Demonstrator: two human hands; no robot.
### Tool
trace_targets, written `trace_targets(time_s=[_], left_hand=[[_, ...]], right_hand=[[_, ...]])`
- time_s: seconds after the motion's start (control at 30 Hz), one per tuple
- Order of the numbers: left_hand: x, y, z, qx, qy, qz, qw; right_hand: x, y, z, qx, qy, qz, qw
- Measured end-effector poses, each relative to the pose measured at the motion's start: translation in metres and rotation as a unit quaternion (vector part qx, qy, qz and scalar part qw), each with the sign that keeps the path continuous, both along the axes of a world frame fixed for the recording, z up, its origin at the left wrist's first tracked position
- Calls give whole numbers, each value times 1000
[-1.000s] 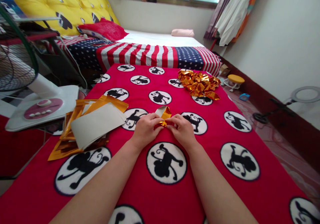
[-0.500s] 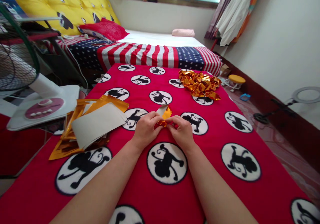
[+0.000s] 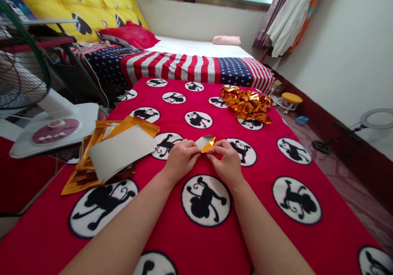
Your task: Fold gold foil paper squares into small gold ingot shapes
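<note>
Between my hands is a sheet of gold foil paper [image 3: 208, 144], partly folded, its pale back showing on the left and shiny gold on the right. My left hand [image 3: 181, 157] pinches its near left edge between thumb and fingers. On the other side my right hand [image 3: 225, 160] pinches the near right edge, fingertips close to the left ones. The fingers cover the lower part of the fold. Left of my hands lies a loose stack of foil paper sheets [image 3: 121, 154], grey backs and gold faces mixed. A heap of folded gold foil pieces [image 3: 247, 103] rests at the far right.
A red cloth with monkey prints [image 3: 254, 209] covers the table. At the left stands a fan with a white base [image 3: 61, 129]. A bed with a striped, starred cover [image 3: 172, 67] borders the far edge. On the right floor are a yellow stool [image 3: 291, 98] and a ring light [image 3: 376, 118].
The foil paper between my fingers has opened out more, showing more of its pale back. My right hand has shifted slightly right and down. The camera view has moved a little.
</note>
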State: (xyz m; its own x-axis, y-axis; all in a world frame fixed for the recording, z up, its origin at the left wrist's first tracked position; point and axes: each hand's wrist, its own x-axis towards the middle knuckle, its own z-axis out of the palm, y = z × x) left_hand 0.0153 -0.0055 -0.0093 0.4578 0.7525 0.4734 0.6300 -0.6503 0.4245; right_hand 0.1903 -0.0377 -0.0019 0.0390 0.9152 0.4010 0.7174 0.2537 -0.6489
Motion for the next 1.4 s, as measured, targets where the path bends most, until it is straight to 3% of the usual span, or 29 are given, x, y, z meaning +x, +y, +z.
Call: trace_targets(time_s=[0.2, 0.7, 1.03, 1.4], left_hand=[[0, -2, 3, -38, -15, 20, 999], [8, 1, 0, -85, -39, 98, 991], [13, 0, 1, -88, -54, 133, 986], [12, 2, -2, -82, -60, 124, 987]], right_hand=[[0, 0, -1, -63, -34, 0, 997], [-12, 5, -3, -92, -55, -106, 989], [-13, 4, -6, -77, -75, -102, 989], [-13, 3, -8, -45, -106, -79, 990]])
